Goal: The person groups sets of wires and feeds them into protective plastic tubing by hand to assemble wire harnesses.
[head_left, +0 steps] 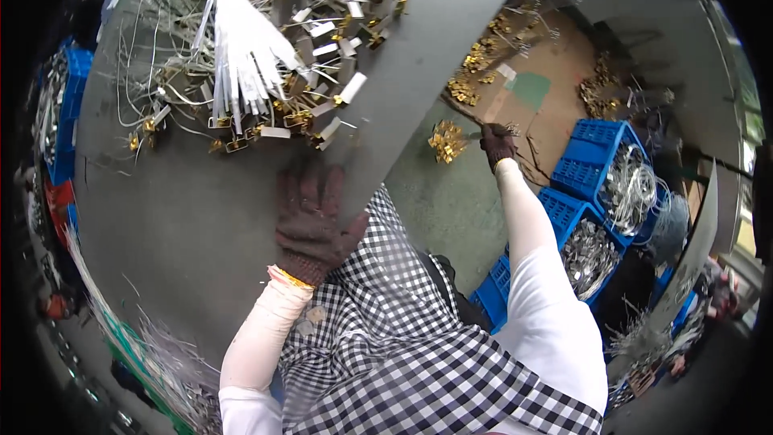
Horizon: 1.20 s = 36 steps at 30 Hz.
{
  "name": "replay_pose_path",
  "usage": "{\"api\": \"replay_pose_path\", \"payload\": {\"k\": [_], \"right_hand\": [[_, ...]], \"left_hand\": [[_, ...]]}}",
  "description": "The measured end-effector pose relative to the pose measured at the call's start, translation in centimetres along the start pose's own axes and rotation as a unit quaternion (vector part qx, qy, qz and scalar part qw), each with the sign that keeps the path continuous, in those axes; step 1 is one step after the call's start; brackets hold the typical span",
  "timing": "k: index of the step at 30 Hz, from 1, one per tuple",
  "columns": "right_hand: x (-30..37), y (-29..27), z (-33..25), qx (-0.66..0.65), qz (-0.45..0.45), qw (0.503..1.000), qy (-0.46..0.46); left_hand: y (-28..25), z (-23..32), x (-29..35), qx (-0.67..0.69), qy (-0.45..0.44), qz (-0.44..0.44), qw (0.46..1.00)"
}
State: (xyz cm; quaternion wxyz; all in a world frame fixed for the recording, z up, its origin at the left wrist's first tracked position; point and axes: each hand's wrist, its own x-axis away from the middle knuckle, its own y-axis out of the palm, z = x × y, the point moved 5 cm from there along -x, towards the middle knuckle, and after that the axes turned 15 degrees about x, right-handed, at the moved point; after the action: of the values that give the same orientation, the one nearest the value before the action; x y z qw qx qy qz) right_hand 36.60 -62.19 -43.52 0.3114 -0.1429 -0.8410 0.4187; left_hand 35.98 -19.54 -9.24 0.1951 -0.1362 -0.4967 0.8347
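My left hand [312,222], in a dark maroon knit glove, lies flat on the grey tabletop [185,218] with its fingers stretched forward. Just beyond its fingertips is a pile of thin wires with brass-coloured clips and small white and grey tabs [330,57]. A bundle of white sleeved wires [241,41] lies over that pile. Off to the right, past the table edge, my right hand [498,144] in a matching glove is closed. A bunch of wires with brass-coloured clip ends [448,141] sticks out from its left side; the gripped part is mostly hidden by the glove.
Beyond my right hand, more brass-ended bunches [475,69] lie along a brown cardboard sheet [555,49]. Blue crates [592,153] with wires and metal parts stand to the right. Another blue crate [76,97] is at the far left. Long loose wires [153,362] hang by the table's left edge.
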Motion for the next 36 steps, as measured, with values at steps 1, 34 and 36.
{"api": "replay_pose_path", "payload": {"k": [1, 34, 36], "right_hand": [[-1.4, 0.4, -0.5, -0.056, -0.015, 0.998, -0.014], [30.6, -4.3, -19.6, -0.233, -0.231, 0.931, -0.159], [31.4, -4.6, -22.2, -0.163, -0.221, 0.916, -0.291]], "left_hand": [[-0.2, -0.1, -0.2, -0.001, -0.014, -0.002, 1.0], [-11.3, -7.7, 39.7, -0.091, -0.214, 0.505, 0.831], [-13.7, -12.5, 48.6, -0.115, -0.404, 0.479, 0.771]]}}
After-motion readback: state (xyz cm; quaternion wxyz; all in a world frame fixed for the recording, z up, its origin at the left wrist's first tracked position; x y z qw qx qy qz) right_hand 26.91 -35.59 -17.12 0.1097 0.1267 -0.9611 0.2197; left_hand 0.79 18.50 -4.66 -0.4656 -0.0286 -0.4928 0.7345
